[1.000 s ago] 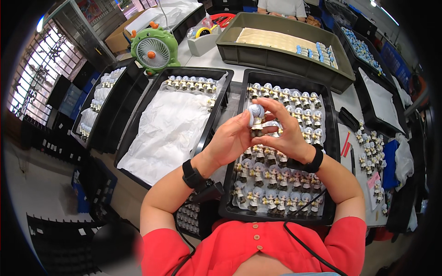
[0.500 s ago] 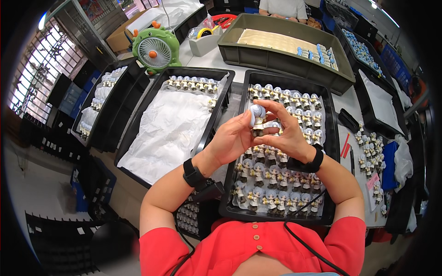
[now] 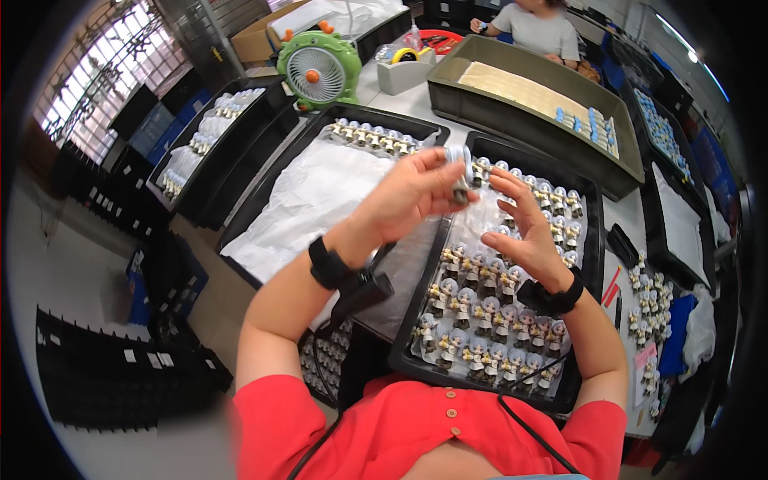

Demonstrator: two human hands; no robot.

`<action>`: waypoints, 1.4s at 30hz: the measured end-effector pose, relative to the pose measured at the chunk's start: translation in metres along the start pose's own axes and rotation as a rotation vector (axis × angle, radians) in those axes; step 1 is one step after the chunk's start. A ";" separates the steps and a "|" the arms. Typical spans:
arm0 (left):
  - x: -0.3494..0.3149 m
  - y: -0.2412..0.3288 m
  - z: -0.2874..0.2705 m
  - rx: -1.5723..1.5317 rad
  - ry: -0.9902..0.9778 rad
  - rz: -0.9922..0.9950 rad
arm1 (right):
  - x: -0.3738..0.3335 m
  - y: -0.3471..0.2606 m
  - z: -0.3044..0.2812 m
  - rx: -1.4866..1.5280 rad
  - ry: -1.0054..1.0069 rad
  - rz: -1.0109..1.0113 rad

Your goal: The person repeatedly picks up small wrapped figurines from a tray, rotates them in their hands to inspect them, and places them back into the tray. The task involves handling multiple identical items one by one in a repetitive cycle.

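A small figurine (image 3: pixel 459 178) with pale blue-grey hair is pinched between the thumb and fingers of my left hand (image 3: pixel 418 190), slightly blurred by motion. My right hand (image 3: pixel 530 228) hovers just to its right, fingers spread and curved, holding nothing. Below both hands lies a black tray (image 3: pixel 398 352) lined with clear film and filled with rows of similar figurines (image 3: pixel 502 316); my hands hide part of its upper left. Left of it, a second black tray (image 3: pixel 240 220) holds white paper (image 3: pixel 320 192) with a row of figurines (image 3: pixel 372 138) along its far edge.
A green fan (image 3: pixel 320 72) and a tape dispenser (image 3: pixel 406 72) stand at the back. Behind the trays sits a large olive bin (image 3: pixel 512 112). Loose figurines (image 3: pixel 652 300) and red sticks (image 3: pixel 612 286) lie at right. A co-worker (image 3: pixel 534 32) sits across the table.
My right hand has let go of the figurine and opened to the right. My left hand has carried the figurine away from it, slightly up. The whole view has shifted.
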State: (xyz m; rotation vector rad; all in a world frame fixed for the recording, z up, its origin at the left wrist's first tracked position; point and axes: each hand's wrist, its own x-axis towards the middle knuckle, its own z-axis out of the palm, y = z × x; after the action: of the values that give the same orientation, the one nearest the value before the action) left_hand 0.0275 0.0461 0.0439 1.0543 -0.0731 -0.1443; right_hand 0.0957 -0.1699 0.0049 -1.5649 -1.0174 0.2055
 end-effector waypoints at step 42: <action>0.068 -0.028 -0.182 1.595 0.638 0.016 | 0.010 0.026 -0.023 -0.105 0.070 0.082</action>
State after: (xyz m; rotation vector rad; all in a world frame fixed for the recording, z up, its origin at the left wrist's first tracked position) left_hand 0.1161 0.1784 -0.0710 2.6353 0.4627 0.3514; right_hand 0.1283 -0.1773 -0.0070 -1.6996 -0.9229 0.1550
